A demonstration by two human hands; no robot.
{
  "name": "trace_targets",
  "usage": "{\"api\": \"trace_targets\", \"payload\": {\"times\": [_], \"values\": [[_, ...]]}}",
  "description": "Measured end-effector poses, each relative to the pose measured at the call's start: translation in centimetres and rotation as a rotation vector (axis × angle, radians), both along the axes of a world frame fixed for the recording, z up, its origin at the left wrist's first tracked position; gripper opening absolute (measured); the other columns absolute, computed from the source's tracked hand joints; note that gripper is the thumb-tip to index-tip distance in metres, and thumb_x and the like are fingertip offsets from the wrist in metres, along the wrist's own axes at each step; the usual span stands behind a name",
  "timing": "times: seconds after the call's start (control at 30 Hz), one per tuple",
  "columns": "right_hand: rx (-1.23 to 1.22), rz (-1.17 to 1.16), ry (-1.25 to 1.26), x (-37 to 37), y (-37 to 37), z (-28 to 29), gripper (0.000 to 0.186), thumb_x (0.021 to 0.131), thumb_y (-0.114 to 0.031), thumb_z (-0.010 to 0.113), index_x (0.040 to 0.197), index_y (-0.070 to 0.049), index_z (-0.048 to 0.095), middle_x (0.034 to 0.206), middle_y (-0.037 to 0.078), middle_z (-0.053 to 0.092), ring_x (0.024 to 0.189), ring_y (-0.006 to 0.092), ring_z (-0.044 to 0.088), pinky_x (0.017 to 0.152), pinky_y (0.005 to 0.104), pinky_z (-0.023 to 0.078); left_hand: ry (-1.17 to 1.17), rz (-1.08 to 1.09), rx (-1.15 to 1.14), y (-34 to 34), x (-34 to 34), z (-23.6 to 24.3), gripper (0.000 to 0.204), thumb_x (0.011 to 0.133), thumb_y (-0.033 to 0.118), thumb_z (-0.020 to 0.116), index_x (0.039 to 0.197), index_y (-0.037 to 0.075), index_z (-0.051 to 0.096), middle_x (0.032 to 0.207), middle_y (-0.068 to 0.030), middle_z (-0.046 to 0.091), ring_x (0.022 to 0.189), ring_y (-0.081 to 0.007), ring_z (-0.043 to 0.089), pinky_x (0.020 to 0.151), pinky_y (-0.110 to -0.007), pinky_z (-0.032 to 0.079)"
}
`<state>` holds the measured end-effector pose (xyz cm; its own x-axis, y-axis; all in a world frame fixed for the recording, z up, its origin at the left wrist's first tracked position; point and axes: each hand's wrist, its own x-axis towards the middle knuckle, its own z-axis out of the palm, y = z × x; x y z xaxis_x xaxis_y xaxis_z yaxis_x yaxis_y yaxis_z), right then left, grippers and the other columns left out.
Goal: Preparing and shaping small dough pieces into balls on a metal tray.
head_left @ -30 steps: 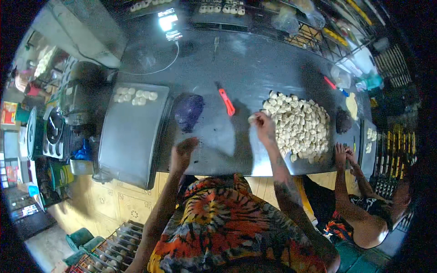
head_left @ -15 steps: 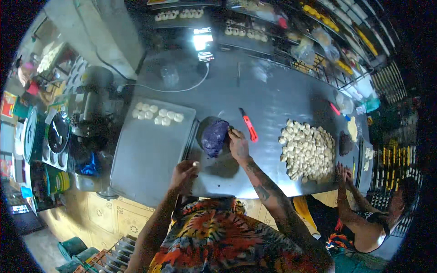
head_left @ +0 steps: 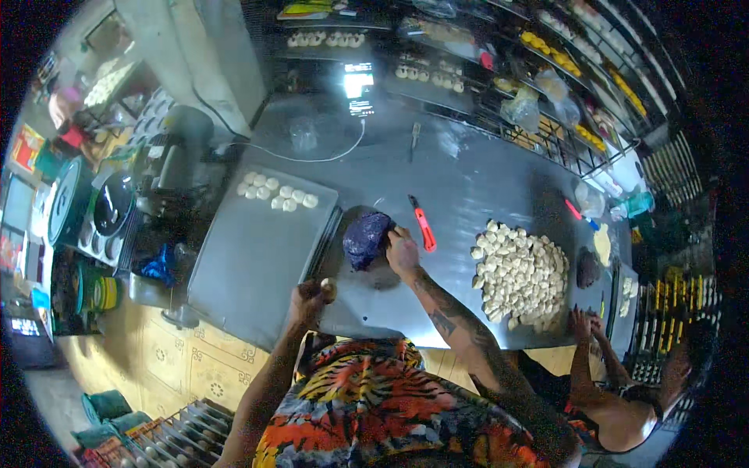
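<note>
A mound of purple paste (head_left: 367, 240) sits on the grey metal table in front of me. My right hand (head_left: 402, 251) is at its right side, fingers bent into the edge; whether paste is between the fingertips is hidden. Nearer the table's front edge, my left hand (head_left: 310, 299) is closed around a small pale dough piece (head_left: 328, 288). To the left lies a metal tray (head_left: 257, 257), with several round dough balls (head_left: 278, 192) in rows at its far end. A red utility knife (head_left: 422, 224) rests right of the paste.
A large heap of small dough pieces (head_left: 520, 273) covers the right of the table. Beyond it a co-worker's hands (head_left: 585, 322) are near a dark lump (head_left: 587, 267). A lit phone (head_left: 359, 90) with a white cable stands at the back, before shelves of trays. A mixer (head_left: 183, 148) stands left.
The view has shifted slightly. My left hand has turned, with the dough piece still in it. My right hand stays at the paste, its fingers now more curled against it.
</note>
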<state>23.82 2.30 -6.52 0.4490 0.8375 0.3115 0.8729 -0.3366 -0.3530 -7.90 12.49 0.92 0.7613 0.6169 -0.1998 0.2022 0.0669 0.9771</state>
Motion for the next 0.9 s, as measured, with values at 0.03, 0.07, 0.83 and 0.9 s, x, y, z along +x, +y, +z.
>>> {"api": "trace_targets", "payload": {"times": [0.03, 0.07, 0.83, 0.9], "values": [[0.014, -0.002, 0.013, 0.2, 0.0, 0.2, 0.018, 0.077, -0.005, 0.062, 0.094, -0.003, 0.066, 0.103, 0.013, 0.065, 0.089, 0.0315, 0.06, 0.074, 0.039, 0.051, 0.0, 0.035, -0.056, -1.2, 0.6, 0.0, 0.02, 0.09, 0.021, 0.073, 0.094, 0.001, 0.073, 0.081, -0.0041, 0.069, 0.066, -0.0119, 0.059, 0.062, -0.026, 0.049], [0.027, -0.006, 0.025, 0.6, -0.1, 0.5, 0.015, 0.077, -0.006, 0.063, 0.091, -0.003, 0.066, 0.1, 0.012, 0.066, 0.086, 0.0299, 0.061, 0.072, 0.0383, 0.051, -0.002, 0.068, -0.112, -2.1, 1.4, 0.0, 0.02, 0.09, 0.021, 0.073, 0.094, 0.001, 0.072, 0.081, -0.0046, 0.069, 0.066, -0.0123, 0.059, 0.062, -0.026, 0.049], [0.162, -0.187, 1.381, -12.6, -8.5, 10.6, 0.038, 0.087, -0.002, 0.066, 0.125, -0.001, 0.065, 0.098, 0.007, 0.07, 0.076, 0.0165, 0.064, 0.07, 0.028, 0.054, -0.033, -0.023, -0.234, -3.9, 5.6, -0.1, 0.019, 0.087, 0.015, 0.074, 0.096, -0.002, 0.072, 0.082, -0.0077, 0.07, 0.069, -0.0132, 0.062, 0.063, -0.025, 0.052], [0.168, -0.102, 1.338, -13.0, -7.8, 9.0, 0.037, 0.087, -0.001, 0.066, 0.123, 0.0, 0.065, 0.096, 0.007, 0.069, 0.074, 0.016, 0.063, 0.068, 0.0276, 0.054, -0.017, -0.127, -0.114, -2.7, 5.3, -0.6, 0.02, 0.086, 0.014, 0.075, 0.099, -0.001, 0.074, 0.085, -0.0068, 0.071, 0.07, -0.0115, 0.061, 0.062, -0.023, 0.051]]}}
